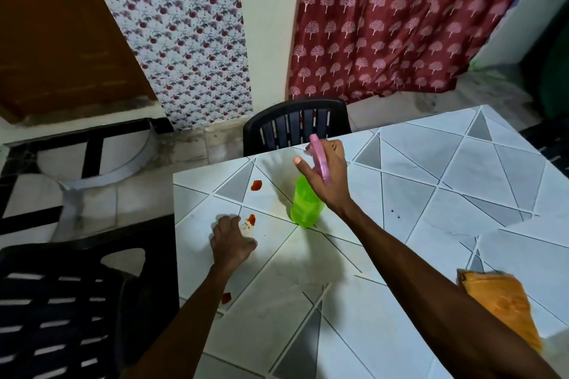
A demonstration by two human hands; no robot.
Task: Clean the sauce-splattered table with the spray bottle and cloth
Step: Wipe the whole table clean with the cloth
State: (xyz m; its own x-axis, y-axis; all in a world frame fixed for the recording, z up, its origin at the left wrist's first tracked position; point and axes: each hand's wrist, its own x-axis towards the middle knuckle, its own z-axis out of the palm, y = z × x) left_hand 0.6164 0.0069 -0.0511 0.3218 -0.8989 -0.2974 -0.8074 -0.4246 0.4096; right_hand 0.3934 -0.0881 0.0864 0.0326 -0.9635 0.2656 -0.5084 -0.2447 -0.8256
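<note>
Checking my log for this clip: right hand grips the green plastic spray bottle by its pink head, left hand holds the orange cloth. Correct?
No: the head view shows the left hand empty, resting on the white tiled table; the orange cloth lies on it beside the right forearm. The rest holds.

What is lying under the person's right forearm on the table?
An orange cloth lies on the table there. The forearm covers its near left part, so its full shape cannot be seen.
</note>
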